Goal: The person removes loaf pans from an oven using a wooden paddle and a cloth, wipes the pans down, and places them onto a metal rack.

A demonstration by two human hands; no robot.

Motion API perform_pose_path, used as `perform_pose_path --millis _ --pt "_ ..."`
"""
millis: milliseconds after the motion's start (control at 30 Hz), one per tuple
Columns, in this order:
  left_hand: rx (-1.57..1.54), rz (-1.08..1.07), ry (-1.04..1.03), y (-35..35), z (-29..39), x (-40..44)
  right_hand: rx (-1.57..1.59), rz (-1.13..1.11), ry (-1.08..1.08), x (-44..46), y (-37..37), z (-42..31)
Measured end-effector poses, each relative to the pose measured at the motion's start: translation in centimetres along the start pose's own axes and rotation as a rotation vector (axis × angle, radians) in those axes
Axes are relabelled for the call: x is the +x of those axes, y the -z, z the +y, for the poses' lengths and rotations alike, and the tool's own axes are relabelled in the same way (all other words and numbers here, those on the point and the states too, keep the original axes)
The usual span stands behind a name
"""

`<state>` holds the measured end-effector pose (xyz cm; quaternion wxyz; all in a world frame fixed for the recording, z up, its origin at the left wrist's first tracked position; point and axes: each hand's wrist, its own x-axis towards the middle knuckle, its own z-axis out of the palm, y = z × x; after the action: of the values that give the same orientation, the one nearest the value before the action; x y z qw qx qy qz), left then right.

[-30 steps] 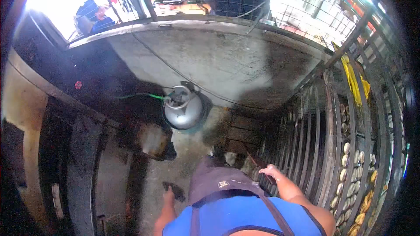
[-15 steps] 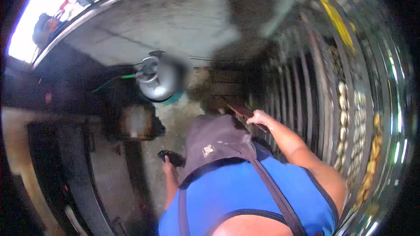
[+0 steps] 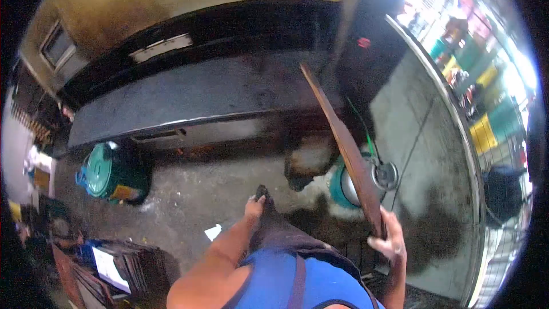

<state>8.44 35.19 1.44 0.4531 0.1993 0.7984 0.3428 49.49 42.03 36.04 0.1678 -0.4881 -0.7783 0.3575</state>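
My right hand (image 3: 392, 236) grips the lower end of a long brown board (image 3: 353, 154), its thumb and fingers on either side. The board slants up and away to the left, with its far tip in front of a dark ledge (image 3: 229, 83). My left hand (image 3: 253, 208) is closed on a bunched dark cloth (image 3: 262, 193) beside my apron (image 3: 286, 234); the cloth's exact form is hard to make out. Partly behind the board stands a silver gas cylinder (image 3: 384, 175) with a green hose.
A green lidded drum (image 3: 108, 169) stands at left on the concrete floor (image 3: 189, 194). Several thin brown trays (image 3: 137, 263) stand on edge at lower left. A low wall (image 3: 440, 120) runs along the right. A yellowish wall (image 3: 108, 11) rises behind the ledge.
My view has swung left, from the tray rack toward the dark ledge. The board, earlier low beside the rack, now extends out ahead in my right hand. My left hand still holds the dark cloth.
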Motion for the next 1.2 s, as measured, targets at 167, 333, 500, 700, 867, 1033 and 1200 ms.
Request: perform_pose_path --millis 167,333,500,700,867,1033,1200 --pt "-0.376 -0.067 0.015 7.0 2.5 -0.9 -0.263 0.086 0.362 21.3 -4.3 -8.3" --pt "-0.682 0.103 0.141 19.0 -4.9 1.5 -0.453 -0.09 0.455 39.9 -12.2 -20.6" --pt "-1.248 0.466 0.046 23.4 -10.2 -3.5 -0.55 -0.204 0.431 47.1 -14.5 -27.1" --pt "-1.628 0.56 0.232 16.3 -15.8 -12.4 -0.66 -0.174 0.5 49.4 -18.4 -27.4" --pt "-1.699 0.539 0.273 12.4 -22.3 -10.9 -0.64 -0.076 0.515 47.3 -24.1 -23.7" --pt "-1.56 0.519 0.282 18.2 -16.0 -7.4 -0.569 0.02 0.595 50.7 -28.9 -23.8" --pt "-1.296 0.48 0.372 27.1 -18.1 0.8 -0.55 0.119 0.542 56.5 -35.1 -30.8"
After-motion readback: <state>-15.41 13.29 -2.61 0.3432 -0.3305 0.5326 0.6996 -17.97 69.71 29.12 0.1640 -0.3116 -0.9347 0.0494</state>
